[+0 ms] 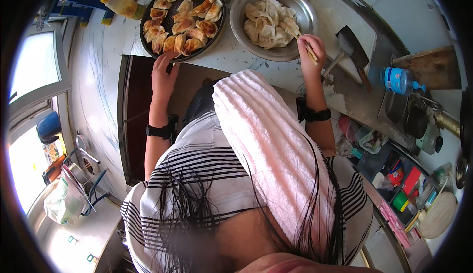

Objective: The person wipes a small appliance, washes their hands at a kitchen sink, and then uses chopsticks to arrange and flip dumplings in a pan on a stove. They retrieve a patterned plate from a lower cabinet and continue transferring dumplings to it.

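Observation:
In my right hand (pixel 312 53) is a pair of chopsticks (pixel 309 49), their tips reaching among pale dumplings (pixel 269 22) in a wide metal bowl (pixel 242 38). My left hand (pixel 165 69) is at the near edge of a round black pan (pixel 145 42), fingertips by its rim; whether they grip it or a dumpling there is hard to tell. Browned dumplings (pixel 183 25) line the pan, with part of its dark bottom showing at the left of the middle. A pink towel (pixel 266 132) hangs from my head or shoulders between my arms.
A squeeze bottle of yellow liquid (pixel 123 7) stands left of the pan. Right of the bowl lie a white tray (pixel 323 10), a ladle (pixel 345 44) and a cleaver (pixel 356 53). Farther right are a blue-labelled pump bottle (pixel 398 81) and a wooden board (pixel 428 66).

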`<state>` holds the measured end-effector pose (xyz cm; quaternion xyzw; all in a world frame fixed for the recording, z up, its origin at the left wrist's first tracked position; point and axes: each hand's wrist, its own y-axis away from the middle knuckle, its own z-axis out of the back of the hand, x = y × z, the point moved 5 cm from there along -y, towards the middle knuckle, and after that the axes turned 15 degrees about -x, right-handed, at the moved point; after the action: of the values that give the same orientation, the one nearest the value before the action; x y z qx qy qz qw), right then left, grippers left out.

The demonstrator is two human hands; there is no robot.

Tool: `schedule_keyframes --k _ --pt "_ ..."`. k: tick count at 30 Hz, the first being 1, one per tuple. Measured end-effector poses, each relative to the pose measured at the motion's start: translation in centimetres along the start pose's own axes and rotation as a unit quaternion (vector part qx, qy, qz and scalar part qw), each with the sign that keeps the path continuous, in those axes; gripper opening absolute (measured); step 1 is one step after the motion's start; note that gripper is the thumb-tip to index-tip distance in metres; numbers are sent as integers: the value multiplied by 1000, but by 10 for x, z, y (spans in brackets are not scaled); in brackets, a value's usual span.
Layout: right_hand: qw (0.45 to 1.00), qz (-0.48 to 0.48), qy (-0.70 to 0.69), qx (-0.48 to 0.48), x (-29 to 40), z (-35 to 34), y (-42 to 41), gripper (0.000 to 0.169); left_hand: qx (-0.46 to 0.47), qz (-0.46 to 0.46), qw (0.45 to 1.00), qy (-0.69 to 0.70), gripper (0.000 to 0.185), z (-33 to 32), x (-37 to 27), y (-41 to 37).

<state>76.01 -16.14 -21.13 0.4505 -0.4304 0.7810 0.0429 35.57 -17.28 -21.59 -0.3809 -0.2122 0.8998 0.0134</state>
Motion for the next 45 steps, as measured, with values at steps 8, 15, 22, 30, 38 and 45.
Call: schedule_keyframes --k 8,15,22,30,38,45 --pt "998 -53 4 -34 -14 4 -16 9 -46 28 999 6 26 25 19 6" --pt "984 167 64 0 41 -4 -6 10 -70 47 996 10 24 38 47 25" --pt "954 270 34 123 57 -38 8 19 -92 109 990 1 25 51 55 59" --pt "968 226 43 101 62 -40 -10 15 -104 162 981 -8 26 60 70 92" --pt "904 385 174 70 68 -11 -32 25 -43 135 988 60 26 33 72 63" --pt "901 355 245 42 89 24 -19 20 137 100 957 234 27 -14 30 3"
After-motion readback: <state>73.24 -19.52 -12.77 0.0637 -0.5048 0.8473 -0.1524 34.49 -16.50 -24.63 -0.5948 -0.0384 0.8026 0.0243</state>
